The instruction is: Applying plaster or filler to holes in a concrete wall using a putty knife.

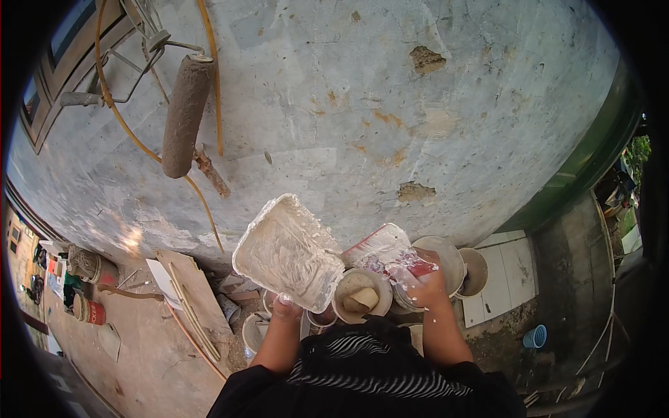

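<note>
My left hand [284, 308] grips the near edge of a shallow tray [282, 254], its thumb on the rim. Thick white paste coats the tray's inside and crusts along its rim. In my right hand [431, 285] is a wide putty scraper [380, 247] with a red edge and a red grip, smeared with white paste. The scraper's blade lies just right of the tray; whether the two touch is hard to tell. White smears mark my right fingers.
Several buckets stand below my hands, one holding a pale lump [361, 299]. A brown paint roller [187, 115] and an orange hose [129, 132] hang against the patchy wall [313, 90]. Boards [188, 292] lean at left; white tiles [503, 279] and a blue basket [535, 336] lie right.
</note>
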The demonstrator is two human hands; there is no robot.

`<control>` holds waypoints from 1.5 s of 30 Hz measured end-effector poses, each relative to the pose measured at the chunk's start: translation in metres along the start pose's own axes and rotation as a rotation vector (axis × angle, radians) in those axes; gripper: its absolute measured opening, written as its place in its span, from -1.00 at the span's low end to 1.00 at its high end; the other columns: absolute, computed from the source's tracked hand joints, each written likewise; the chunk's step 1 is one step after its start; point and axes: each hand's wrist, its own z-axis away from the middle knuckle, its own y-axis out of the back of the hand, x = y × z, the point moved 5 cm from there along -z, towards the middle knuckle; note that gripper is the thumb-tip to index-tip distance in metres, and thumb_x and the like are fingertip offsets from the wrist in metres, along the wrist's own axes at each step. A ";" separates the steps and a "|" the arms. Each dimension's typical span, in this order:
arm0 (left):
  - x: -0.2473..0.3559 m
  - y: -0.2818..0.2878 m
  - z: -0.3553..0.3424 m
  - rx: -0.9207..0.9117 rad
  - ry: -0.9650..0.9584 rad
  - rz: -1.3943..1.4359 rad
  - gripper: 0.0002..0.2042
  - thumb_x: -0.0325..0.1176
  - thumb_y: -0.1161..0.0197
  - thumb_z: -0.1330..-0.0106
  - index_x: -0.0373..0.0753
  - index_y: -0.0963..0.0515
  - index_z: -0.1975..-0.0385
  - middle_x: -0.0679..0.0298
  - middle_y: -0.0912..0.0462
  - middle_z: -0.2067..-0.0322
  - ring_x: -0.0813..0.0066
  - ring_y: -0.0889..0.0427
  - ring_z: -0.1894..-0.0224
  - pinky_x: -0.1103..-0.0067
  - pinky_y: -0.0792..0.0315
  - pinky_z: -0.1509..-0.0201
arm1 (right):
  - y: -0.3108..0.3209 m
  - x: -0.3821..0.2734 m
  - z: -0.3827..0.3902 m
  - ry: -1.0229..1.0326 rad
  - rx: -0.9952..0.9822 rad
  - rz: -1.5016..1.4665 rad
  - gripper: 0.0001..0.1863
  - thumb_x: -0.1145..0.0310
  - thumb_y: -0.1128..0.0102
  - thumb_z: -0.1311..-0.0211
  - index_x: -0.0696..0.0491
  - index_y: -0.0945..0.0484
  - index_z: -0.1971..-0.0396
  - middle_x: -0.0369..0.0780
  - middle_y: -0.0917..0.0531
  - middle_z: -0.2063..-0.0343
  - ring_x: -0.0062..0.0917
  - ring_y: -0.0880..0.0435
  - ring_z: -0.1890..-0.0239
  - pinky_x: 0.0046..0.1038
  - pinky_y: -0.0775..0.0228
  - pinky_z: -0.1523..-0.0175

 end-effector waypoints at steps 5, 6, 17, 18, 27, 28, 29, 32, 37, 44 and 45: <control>-0.017 -0.021 -0.014 -0.039 0.025 -0.019 -0.06 -0.02 -0.34 0.10 -0.28 0.01 -0.25 0.09 -0.25 -0.15 0.10 -0.33 -0.14 0.22 -0.28 -0.20 | 0.011 0.006 -0.009 -0.037 0.012 0.120 -0.84 0.58 -0.22 0.05 0.24 -0.59 0.38 -0.17 -0.64 0.42 -0.60 -0.60 0.41 -0.57 -0.42 0.31; -0.019 -0.025 -0.014 -0.046 0.028 -0.024 -0.06 -0.03 -0.34 0.10 -0.28 0.02 -0.25 0.09 -0.25 -0.14 0.10 -0.34 -0.14 0.22 -0.28 -0.20 | 0.012 0.010 -0.011 -0.063 -0.026 0.126 -0.83 0.60 -0.21 0.03 0.25 -0.58 0.35 -0.19 -0.66 0.41 -0.64 -0.59 0.39 -0.57 -0.42 0.27; -0.042 -0.044 -0.038 -0.016 -0.005 -0.073 -0.07 -0.08 -0.35 0.10 -0.33 0.03 -0.24 0.06 -0.27 -0.12 0.12 -0.36 -0.12 0.24 -0.31 -0.18 | 0.038 0.019 -0.039 -0.078 0.064 -0.059 -0.87 0.55 -0.24 0.02 0.23 -0.58 0.41 -0.19 -0.66 0.50 -0.69 -0.55 0.47 -0.58 -0.39 0.35; -0.044 -0.043 -0.040 0.007 0.009 -0.065 -0.07 -0.08 -0.35 0.10 -0.33 0.03 -0.24 0.06 -0.27 -0.11 0.12 -0.37 -0.12 0.24 -0.32 -0.17 | 0.043 0.018 -0.040 -0.049 0.079 -0.072 -0.85 0.55 -0.25 0.05 0.22 -0.59 0.41 -0.19 -0.65 0.51 -0.65 -0.57 0.49 -0.58 -0.39 0.37; -0.058 -0.068 -0.056 0.107 0.004 -0.254 -0.10 -0.06 -0.28 0.10 -0.38 0.02 -0.22 0.05 -0.29 -0.07 0.16 -0.38 -0.09 0.31 -0.33 -0.15 | 0.058 0.000 -0.064 0.542 -0.134 0.412 -0.81 0.46 -0.34 0.20 0.15 -0.62 0.47 -0.13 -0.62 0.52 -0.30 -0.61 0.54 -0.42 -0.45 0.47; -0.060 -0.070 -0.058 0.117 -0.003 -0.258 -0.10 -0.06 -0.28 0.10 -0.38 0.02 -0.22 0.05 -0.29 -0.07 0.16 -0.38 -0.09 0.31 -0.33 -0.15 | 0.056 0.008 -0.065 0.538 -0.160 0.400 -0.79 0.45 -0.33 0.19 0.15 -0.62 0.45 -0.12 -0.63 0.49 -0.29 -0.62 0.51 -0.40 -0.46 0.45; -0.063 -0.071 -0.059 0.130 0.003 -0.290 -0.12 -0.03 -0.23 0.11 -0.35 -0.03 -0.21 0.04 -0.31 -0.08 0.15 -0.37 -0.10 0.30 -0.31 -0.16 | 0.055 0.012 -0.066 0.533 -0.186 0.388 -0.78 0.44 -0.32 0.18 0.15 -0.62 0.43 -0.11 -0.63 0.46 -0.28 -0.64 0.49 -0.39 -0.47 0.43; -0.069 -0.080 -0.063 0.151 -0.013 -0.321 -0.14 0.01 -0.17 0.12 -0.32 -0.08 -0.21 0.03 -0.32 -0.09 0.13 -0.37 -0.11 0.28 -0.28 -0.18 | 0.062 0.022 -0.075 0.382 -0.188 0.279 -0.78 0.46 -0.27 0.14 0.17 -0.61 0.39 -0.10 -0.64 0.45 -0.23 -0.64 0.43 -0.42 -0.47 0.38; -0.079 -0.078 -0.062 0.175 -0.078 -0.356 -0.14 0.00 -0.17 0.11 -0.31 -0.06 -0.22 0.03 -0.31 -0.11 0.12 -0.35 -0.12 0.29 -0.26 -0.19 | 0.058 0.054 -0.085 -0.008 -0.307 -0.002 -0.81 0.46 -0.20 0.02 0.20 -0.58 0.36 -0.13 -0.65 0.49 -0.46 -0.60 0.48 -0.52 -0.42 0.33; -0.076 -0.081 -0.057 0.258 -0.291 -0.289 -0.08 -0.10 -0.31 0.15 -0.35 0.01 -0.22 0.04 -0.26 -0.10 0.13 -0.33 -0.13 0.31 -0.25 -0.20 | 0.040 0.072 -0.070 -0.237 -0.347 -0.401 -0.85 0.44 -0.15 -0.11 0.20 -0.56 0.35 -0.23 -0.65 0.53 -0.71 -0.49 0.49 -0.56 -0.37 0.35; -0.076 -0.080 -0.056 0.264 -0.328 -0.284 -0.07 -0.11 -0.31 0.16 -0.35 0.01 -0.22 0.04 -0.25 -0.11 0.12 -0.31 -0.14 0.30 -0.23 -0.22 | 0.039 0.072 -0.065 -0.275 -0.342 -0.391 -0.85 0.43 -0.15 -0.13 0.21 -0.57 0.37 -0.26 -0.64 0.55 -0.72 -0.48 0.51 -0.58 -0.36 0.36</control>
